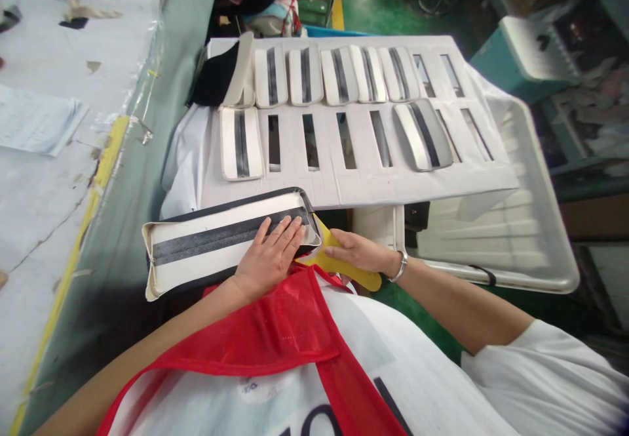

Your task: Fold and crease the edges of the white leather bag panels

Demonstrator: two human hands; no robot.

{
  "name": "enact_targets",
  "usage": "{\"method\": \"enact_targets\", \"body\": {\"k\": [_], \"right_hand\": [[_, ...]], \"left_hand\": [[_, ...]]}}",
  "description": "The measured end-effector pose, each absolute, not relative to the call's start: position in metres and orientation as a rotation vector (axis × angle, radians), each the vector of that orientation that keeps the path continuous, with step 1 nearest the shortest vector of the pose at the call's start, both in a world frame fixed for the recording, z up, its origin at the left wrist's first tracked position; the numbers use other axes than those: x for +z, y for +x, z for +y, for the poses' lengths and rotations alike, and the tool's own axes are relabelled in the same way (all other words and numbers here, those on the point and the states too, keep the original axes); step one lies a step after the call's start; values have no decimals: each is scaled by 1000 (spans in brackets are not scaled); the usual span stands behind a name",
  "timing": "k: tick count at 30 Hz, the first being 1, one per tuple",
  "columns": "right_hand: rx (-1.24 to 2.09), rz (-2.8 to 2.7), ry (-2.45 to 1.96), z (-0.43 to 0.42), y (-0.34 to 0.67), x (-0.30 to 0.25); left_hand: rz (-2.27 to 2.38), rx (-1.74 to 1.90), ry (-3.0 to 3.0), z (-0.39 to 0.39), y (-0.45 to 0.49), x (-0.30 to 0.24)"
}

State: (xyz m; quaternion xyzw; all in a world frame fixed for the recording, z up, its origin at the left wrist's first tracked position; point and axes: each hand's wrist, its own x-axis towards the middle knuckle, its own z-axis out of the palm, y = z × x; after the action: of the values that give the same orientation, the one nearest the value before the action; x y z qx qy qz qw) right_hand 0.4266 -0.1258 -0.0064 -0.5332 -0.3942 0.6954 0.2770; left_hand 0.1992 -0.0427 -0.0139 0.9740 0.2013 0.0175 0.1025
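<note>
A long, shallow box-shaped piece (206,242), white inside with a dark strip down its middle and black outer edges, lies slanted in front of my body. My left hand (275,249) rests palm down on it near its right end, fingers stretched out over the dark strip. At that same end, my right hand (358,252) is closed around a flat yellow tool (361,276), like a scraper or shoehorn. The tool's upper tip touches the piece's corner; the exact contact there is partly hidden.
Beyond stands a white slotted board (304,193) with several striped white pieces (305,75) set over its slots. A black-and-cream piece (221,72) leans at its left end. To the left runs a worktable (63,187) with paper; a pale tray (531,226) lies right.
</note>
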Motion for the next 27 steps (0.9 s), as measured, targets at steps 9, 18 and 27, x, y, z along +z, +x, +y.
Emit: {"method": "enact_targets", "body": {"k": [9, 18, 27], "right_hand": [[2076, -769, -1347, -132, 431, -19], [2063, -556, -1223, -156, 432, -25], [2146, -477, -1151, -165, 432, -44]], "left_hand": [[637, 0, 2698, 21, 242, 18], [272, -634, 2524, 75, 294, 13], [230, -698, 2421, 79, 308, 15]]}}
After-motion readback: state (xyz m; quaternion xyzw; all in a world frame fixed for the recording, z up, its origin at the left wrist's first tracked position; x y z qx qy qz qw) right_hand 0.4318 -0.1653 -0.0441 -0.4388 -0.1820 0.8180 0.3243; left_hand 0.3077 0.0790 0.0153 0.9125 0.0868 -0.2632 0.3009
